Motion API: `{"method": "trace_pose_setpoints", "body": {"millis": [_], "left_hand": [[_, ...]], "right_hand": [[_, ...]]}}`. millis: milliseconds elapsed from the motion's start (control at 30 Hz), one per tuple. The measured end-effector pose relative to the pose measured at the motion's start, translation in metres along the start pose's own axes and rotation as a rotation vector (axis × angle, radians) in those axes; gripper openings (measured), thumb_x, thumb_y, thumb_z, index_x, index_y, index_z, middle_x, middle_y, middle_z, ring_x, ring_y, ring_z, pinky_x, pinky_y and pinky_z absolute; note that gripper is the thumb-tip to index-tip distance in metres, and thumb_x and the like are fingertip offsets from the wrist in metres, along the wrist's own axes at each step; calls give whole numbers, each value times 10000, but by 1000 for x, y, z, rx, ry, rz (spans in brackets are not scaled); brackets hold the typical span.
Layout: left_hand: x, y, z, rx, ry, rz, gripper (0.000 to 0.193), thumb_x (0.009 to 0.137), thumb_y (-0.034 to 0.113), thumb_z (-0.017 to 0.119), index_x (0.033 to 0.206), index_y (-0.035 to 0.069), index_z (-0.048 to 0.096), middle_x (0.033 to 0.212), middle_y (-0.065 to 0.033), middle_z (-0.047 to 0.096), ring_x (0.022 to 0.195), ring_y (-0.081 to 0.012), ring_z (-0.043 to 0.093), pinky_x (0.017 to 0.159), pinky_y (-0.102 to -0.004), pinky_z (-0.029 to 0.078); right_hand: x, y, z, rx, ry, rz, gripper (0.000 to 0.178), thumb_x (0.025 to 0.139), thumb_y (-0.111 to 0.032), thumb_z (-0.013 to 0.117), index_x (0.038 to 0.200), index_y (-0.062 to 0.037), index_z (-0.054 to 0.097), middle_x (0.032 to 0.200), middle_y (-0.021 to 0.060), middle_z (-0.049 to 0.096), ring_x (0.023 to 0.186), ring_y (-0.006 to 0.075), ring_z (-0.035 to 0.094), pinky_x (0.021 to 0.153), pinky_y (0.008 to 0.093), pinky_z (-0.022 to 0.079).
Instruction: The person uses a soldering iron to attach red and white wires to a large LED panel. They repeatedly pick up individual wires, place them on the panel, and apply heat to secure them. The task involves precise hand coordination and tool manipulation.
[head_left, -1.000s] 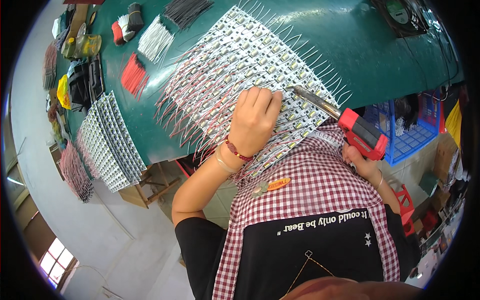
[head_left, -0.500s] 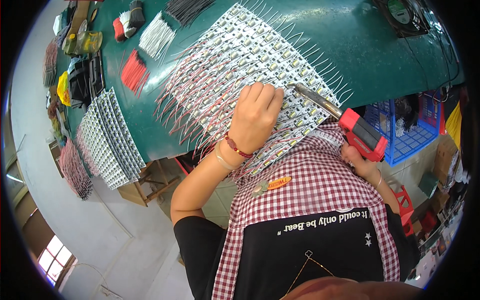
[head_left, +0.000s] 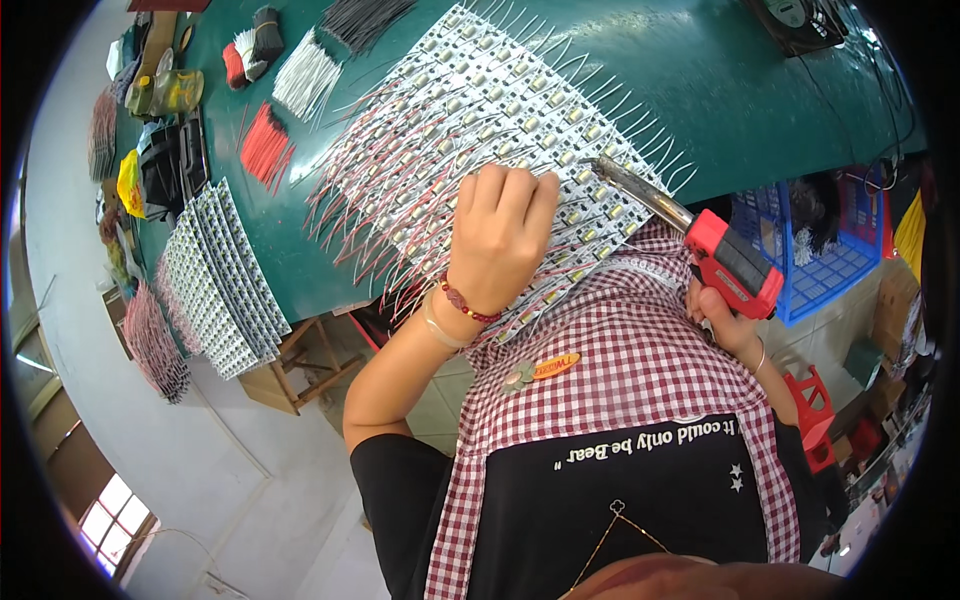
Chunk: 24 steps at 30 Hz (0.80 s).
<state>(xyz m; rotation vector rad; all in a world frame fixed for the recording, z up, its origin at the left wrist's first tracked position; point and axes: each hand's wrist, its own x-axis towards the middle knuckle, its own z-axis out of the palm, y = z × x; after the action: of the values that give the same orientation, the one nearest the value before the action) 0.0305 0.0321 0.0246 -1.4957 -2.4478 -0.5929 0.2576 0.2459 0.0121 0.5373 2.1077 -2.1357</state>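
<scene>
A wide sheet of white circuit boards [head_left: 520, 95] lies on the green table, with rows of small components, red and white wires along its left side and pale wires along its right. Over the lower part of this sheet is my left hand [head_left: 502, 235], its fingers curled down in a pinch. Whatever they hold is hidden beneath them. My right hand [head_left: 722, 318] grips a red and black soldering gun [head_left: 735, 265] from below. Its metal tip points left, just above the boards and a little right of my left fingers.
Loose red wires [head_left: 266, 146], white wires [head_left: 308, 80] and black wires [head_left: 365, 22] lie beyond the sheet on the table [head_left: 690, 80]. Stacked boards [head_left: 222, 285] sit at the left. A blue crate [head_left: 810, 270] stands at the right, and a fan [head_left: 797, 22] at the far right.
My left hand has shifted slightly left, away from the soldering tip. The soldering gun has moved a little right, its tip now farther from my fingers.
</scene>
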Motion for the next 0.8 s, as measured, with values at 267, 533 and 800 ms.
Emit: {"method": "trace_pose_setpoints", "body": {"millis": [267, 533, 800], "left_hand": [[-9, 1, 17, -120, -29, -12, 280, 721, -14, 620, 996, 10, 667, 786, -63, 487, 735, -227, 490, 671, -347, 405], [-10, 4, 20, -129, -27, -30, 267, 724, -30, 620, 987, -8, 660, 784, -77, 475, 736, -236, 491, 663, -349, 409], [-9, 4, 22, -102, -20, -37, 262, 719, -41, 627, 979, -21, 654, 773, -78, 459, 714, -236, 483, 655, -349, 413]], "right_hand": [[-6, 4, 2, 42, 33, 94, 82, 932, -112, 594, 915, -32, 600, 784, -1, 569, 710, 109, 528, 643, 281, 438], [-6, 20, 0, -119, -27, 20, 36, 918, -89, 608, 930, -55, 609, 800, -8, 576, 721, 109, 537, 645, 292, 443], [-4, 21, 2, -13, -14, 10, 42, 905, -54, 610, 938, -33, 626, 789, 6, 585, 707, 115, 550, 623, 292, 443]]}}
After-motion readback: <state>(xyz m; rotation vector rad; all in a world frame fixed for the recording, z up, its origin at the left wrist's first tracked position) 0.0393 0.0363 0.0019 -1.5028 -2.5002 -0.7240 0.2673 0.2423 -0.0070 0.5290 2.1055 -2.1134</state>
